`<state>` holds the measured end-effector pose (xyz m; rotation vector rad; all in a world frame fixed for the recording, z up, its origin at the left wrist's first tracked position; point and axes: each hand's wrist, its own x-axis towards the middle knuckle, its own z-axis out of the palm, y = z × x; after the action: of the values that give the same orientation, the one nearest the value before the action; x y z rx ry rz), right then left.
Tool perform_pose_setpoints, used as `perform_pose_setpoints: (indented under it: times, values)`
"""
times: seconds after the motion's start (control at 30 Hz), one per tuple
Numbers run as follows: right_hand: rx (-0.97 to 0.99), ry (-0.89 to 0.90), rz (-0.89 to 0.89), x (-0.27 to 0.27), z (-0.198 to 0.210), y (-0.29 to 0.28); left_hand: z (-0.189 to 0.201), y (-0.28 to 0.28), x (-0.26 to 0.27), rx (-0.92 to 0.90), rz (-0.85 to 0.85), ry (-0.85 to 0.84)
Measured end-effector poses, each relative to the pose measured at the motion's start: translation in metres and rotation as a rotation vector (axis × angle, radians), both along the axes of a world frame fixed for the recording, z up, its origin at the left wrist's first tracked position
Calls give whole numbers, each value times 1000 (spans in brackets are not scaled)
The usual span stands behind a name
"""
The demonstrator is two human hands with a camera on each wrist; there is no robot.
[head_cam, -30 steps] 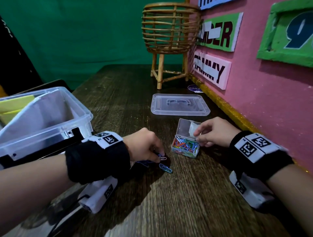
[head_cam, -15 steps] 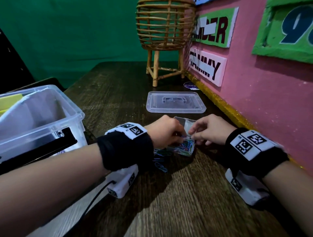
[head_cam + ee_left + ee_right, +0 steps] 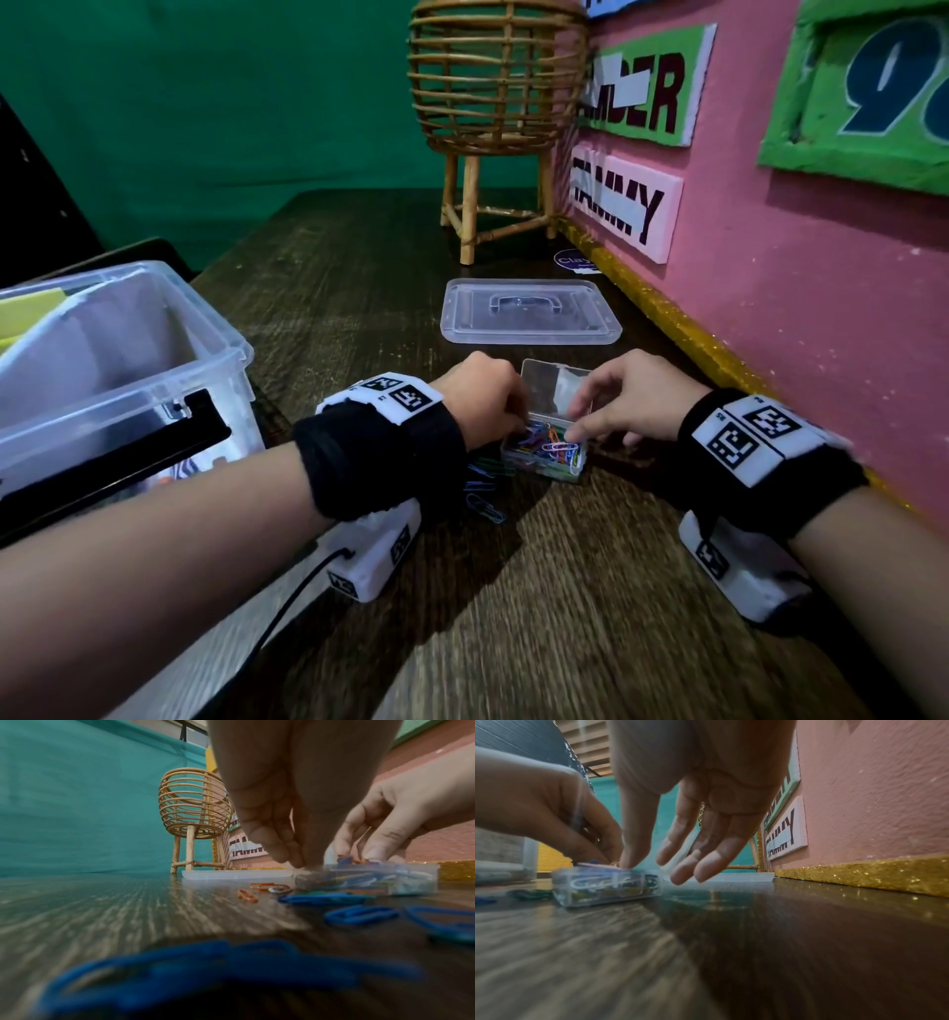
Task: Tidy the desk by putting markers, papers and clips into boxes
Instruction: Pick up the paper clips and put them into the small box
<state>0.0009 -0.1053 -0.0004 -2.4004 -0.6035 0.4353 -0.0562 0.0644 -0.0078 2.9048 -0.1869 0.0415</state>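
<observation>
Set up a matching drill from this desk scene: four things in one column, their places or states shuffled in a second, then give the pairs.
Things:
1. small clip case
2. flat clear lid
3. loose blue clips
4. wicker basket

Places or states:
A. raised on wooden legs at the far end of the desk
B. lying on the bare desk, left of the case
C. open, full of coloured clips, between the left hand and right hand
D. lying flat on the desk beyond both hands, handle up

Pairs: 1-C, 2-D, 3-B, 4-A
</observation>
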Motion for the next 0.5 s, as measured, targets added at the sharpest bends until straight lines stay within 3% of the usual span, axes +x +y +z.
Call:
perform_pose_setpoints:
  times: [0.23,0.4,0.5]
  values:
    - [-11,-4,10,-1,0,0,-2,-3,-6,-22,-108,-18]
    - [13,-52,-44,4,-5,1,5,11,-16,77,-36,-135]
    - [9,-80,-98,6,-7,1,-2,28,-25,208,-30,7]
